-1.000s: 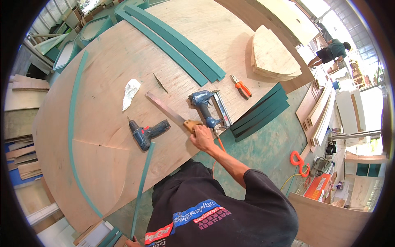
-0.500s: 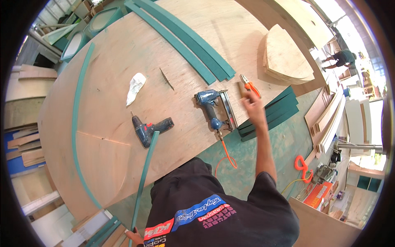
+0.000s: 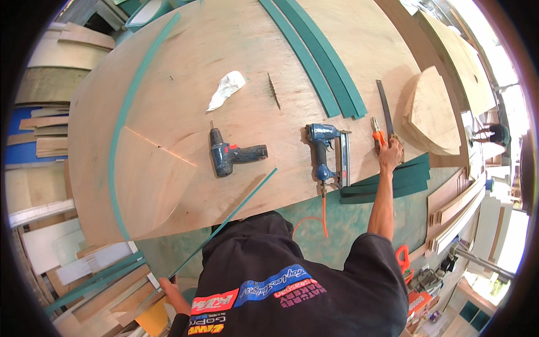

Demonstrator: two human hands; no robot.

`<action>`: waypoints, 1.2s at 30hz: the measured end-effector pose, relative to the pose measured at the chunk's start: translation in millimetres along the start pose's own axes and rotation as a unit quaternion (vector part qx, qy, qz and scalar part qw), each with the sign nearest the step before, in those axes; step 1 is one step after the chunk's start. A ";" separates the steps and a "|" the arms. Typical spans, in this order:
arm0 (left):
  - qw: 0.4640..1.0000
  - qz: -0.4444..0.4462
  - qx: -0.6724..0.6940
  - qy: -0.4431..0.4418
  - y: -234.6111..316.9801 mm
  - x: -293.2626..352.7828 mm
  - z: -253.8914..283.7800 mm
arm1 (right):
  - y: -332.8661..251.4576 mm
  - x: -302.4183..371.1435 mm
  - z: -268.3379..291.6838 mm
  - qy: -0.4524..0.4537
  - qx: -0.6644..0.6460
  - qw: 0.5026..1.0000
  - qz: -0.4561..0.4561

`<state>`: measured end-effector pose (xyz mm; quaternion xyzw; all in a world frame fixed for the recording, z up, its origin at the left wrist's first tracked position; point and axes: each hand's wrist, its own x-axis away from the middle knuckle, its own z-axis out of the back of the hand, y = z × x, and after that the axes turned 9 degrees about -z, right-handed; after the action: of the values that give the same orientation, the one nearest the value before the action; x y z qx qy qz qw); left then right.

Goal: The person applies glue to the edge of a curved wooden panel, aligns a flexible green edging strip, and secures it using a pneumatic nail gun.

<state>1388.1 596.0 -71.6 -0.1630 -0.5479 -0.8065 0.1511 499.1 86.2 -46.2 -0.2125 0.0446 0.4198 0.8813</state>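
At the lower left, my left hand [image 3: 173, 291] is closed around a long thin green strip [image 3: 224, 223], which slants up over the table's near edge. My right hand [image 3: 391, 154] reaches to the right side of the table, its fingers curled on the handle of a narrow-bladed hand saw [image 3: 384, 104]. The saw's dark blade points away from me. Close beside that hand lie pliers with orange handles [image 3: 378, 135]. A blue air stapler [image 3: 323, 146] with an orange hose rests left of them. Further left is a dark cordless drill [image 3: 227, 154].
The plywood table [image 3: 185, 106] bears a curved green strip [image 3: 119, 132], green boards [image 3: 320, 59], a crumpled white cloth [image 3: 227, 90] and a thin dark blade [image 3: 273, 91]. Stacked plywood pieces [image 3: 432, 112] stand at right. Dark green panels [image 3: 387, 182] lie by the near right edge.
My right hand has moved to the table beside the pliers, with the saw now plainly visible at it. The green strip in my left hand tilts further right. The view has shifted left.
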 end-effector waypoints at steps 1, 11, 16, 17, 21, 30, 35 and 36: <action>0.998 0.039 0.006 0.055 -0.9 5.1 -13.4 | -14.8 10.0 0.2 0.030 -0.046 0.998 0.021; 0.995 -0.005 0.046 0.088 -21.8 69.9 -129.7 | -180.3 207.5 20.1 -0.217 -0.187 0.948 0.140; 0.994 0.030 0.025 0.101 -14.2 59.4 -105.4 | -223.8 242.5 3.3 -0.295 -0.187 0.901 0.259; 0.993 0.029 0.036 0.107 -13.2 46.2 -86.2 | -236.8 252.6 -2.6 -0.282 -0.194 0.891 0.298; 0.989 0.031 0.096 0.107 2.2 20.3 -68.0 | -292.0 272.7 -18.3 -0.248 -0.125 0.870 0.408; 0.981 0.026 0.158 0.108 -8.6 -22.1 -54.0 | -330.1 267.3 -18.1 -0.341 -0.050 0.829 0.440; 0.913 -0.277 -0.288 -0.085 -50.3 -33.0 -21.3 | -275.4 198.5 33.2 -0.249 -0.115 0.927 0.255; 0.959 -0.192 -0.185 -0.090 -49.6 -29.9 -20.0 | -265.7 173.8 41.3 -0.241 -0.154 0.940 0.187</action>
<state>1392.1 596.8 -132.7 -0.1519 -0.4213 -0.8896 -0.0899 808.4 80.4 36.1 -0.2263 -0.1955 0.6177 0.7273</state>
